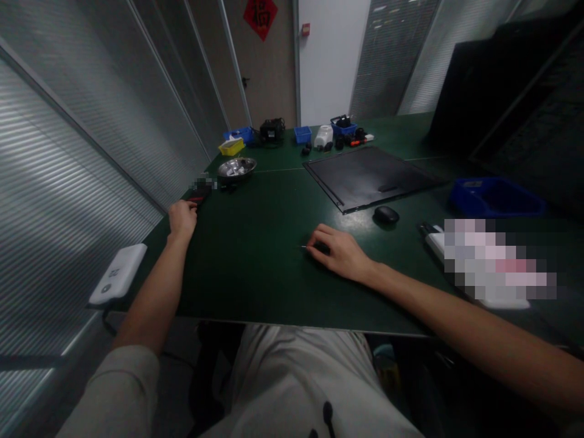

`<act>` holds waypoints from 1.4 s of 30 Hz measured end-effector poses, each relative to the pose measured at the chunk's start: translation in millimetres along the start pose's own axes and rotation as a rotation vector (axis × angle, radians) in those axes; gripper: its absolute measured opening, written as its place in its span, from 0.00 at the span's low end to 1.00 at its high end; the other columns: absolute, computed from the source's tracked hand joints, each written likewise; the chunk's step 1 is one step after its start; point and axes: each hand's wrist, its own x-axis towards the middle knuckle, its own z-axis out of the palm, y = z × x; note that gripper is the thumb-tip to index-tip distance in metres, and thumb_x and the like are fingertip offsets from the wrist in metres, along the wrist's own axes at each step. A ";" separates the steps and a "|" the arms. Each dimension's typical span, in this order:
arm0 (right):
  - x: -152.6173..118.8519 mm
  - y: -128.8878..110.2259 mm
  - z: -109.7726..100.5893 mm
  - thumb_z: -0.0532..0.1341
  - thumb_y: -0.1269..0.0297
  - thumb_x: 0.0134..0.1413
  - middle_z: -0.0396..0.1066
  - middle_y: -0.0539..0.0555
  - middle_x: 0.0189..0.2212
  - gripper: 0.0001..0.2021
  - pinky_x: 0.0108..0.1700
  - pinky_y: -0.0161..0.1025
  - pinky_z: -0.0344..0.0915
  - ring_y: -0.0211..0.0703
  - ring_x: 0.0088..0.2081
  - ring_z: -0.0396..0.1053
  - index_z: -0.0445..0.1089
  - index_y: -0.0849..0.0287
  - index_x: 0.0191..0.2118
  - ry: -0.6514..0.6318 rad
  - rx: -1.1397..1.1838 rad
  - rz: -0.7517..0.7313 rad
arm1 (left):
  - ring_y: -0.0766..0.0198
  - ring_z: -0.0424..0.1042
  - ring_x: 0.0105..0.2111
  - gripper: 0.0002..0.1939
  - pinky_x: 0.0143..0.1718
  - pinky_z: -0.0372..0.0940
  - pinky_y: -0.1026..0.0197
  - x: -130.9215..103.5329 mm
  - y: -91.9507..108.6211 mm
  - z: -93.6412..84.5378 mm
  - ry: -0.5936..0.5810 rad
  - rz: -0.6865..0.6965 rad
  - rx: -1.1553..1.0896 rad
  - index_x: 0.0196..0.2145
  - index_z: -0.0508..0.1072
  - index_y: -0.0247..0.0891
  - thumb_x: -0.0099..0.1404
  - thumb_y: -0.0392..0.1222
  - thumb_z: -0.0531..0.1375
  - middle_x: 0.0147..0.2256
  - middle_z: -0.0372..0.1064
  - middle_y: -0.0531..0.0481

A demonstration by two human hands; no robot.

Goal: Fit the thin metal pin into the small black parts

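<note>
At the table's left edge, my left hand (181, 220) has its fingers closed at the near end of a dark, flat object with red markings (199, 196). The object's far part is blurred out. My right hand (336, 250) rests near the middle of the green table (255, 255), fingers curled around a small dark tool with a thin metal tip (303, 246). Its tip points left; most of it is hidden in the hand. A black computer mouse (386, 215) lies beyond the right hand.
A metal bowl (236, 168) holding small pieces stands back left. A black panel (369, 176) lies back right, near a blue tray (497, 198). Small bins (302, 135) line the far side. A white box-shaped device (118, 274) sits left; a partly blurred white object (506, 302) lies right.
</note>
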 end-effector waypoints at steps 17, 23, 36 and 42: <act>0.2 -1.2 -0.7 0.61 0.64 0.67 0.70 0.53 0.42 0.03 0.36 0.37 0.61 0.40 0.35 0.68 0.71 0.56 0.41 -0.001 -0.006 -0.006 | 0.46 0.72 0.51 0.17 0.57 0.65 0.47 -6.2 9.3 -3.7 0.046 -0.011 0.095 0.51 0.80 0.32 0.71 0.36 0.55 0.51 0.74 0.35; 0.5 0.2 0.1 0.61 0.64 0.67 0.70 0.53 0.42 0.03 0.36 0.38 0.60 0.40 0.34 0.68 0.72 0.56 0.41 0.002 -0.007 -0.003 | 0.44 0.71 0.51 0.17 0.55 0.66 0.44 -8.2 11.4 -5.5 0.044 -0.005 0.125 0.50 0.80 0.32 0.71 0.37 0.55 0.51 0.73 0.33; 0.9 -2.2 -2.6 0.61 0.64 0.67 0.70 0.53 0.42 0.03 0.35 0.37 0.60 0.40 0.34 0.68 0.72 0.56 0.41 -0.012 -0.001 -0.002 | 0.40 0.69 0.52 0.18 0.54 0.64 0.42 -11.6 15.7 -8.8 0.062 0.017 0.220 0.50 0.80 0.32 0.69 0.37 0.55 0.50 0.73 0.32; 0.8 -0.7 -0.8 0.61 0.64 0.67 0.70 0.53 0.42 0.03 0.36 0.37 0.61 0.40 0.34 0.68 0.72 0.56 0.42 -0.002 -0.003 -0.008 | 0.39 0.71 0.50 0.17 0.52 0.63 0.41 -11.7 22.7 -9.9 0.022 0.012 0.282 0.46 0.80 0.31 0.68 0.37 0.53 0.47 0.74 0.30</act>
